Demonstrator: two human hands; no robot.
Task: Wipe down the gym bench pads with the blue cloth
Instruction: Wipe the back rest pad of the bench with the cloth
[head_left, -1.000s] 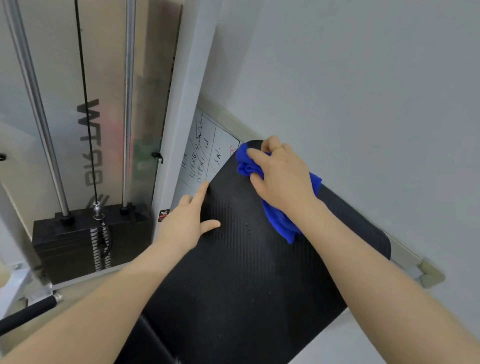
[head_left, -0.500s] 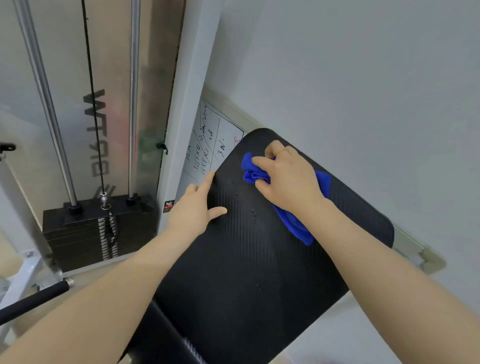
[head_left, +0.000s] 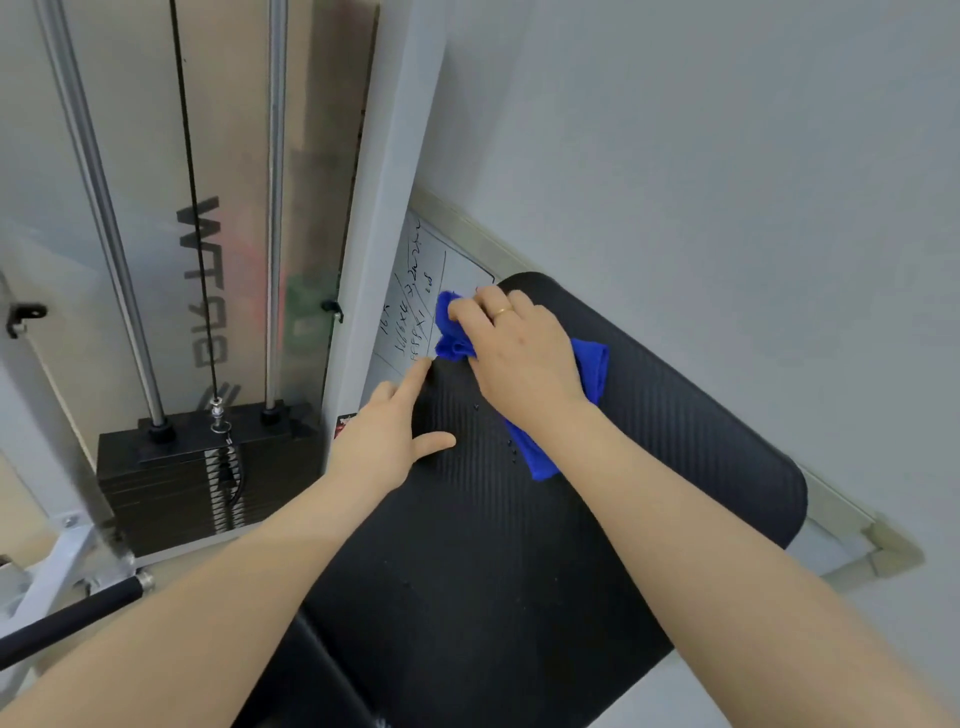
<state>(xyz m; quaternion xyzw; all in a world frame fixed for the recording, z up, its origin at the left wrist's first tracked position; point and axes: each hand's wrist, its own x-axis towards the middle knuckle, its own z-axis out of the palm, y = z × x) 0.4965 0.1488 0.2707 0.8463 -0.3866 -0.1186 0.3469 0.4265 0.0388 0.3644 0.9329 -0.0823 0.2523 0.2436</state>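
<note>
A black ribbed bench pad (head_left: 649, 467) fills the middle and lower part of the head view. My right hand (head_left: 519, 353) presses a bunched blue cloth (head_left: 592, 369) onto the pad's far left corner; cloth sticks out in front of the fingers and behind the wrist. My left hand (head_left: 387, 436) rests flat on the pad's left edge with fingers spread, its index fingertip close to the cloth. Small droplets dot the pad between the two hands.
A cable machine stands at left with a black weight stack (head_left: 202, 478), steel guide rods (head_left: 275, 208) and a white upright (head_left: 384, 208). A whiteboard with handwriting (head_left: 415, 291) leans on the grey wall (head_left: 727, 156) behind the pad. A black-gripped bar (head_left: 67, 618) lies at lower left.
My right hand slid the cloth to the left, toward the pad's far left corner beside the whiteboard. The left hand stayed on the pad's left edge.
</note>
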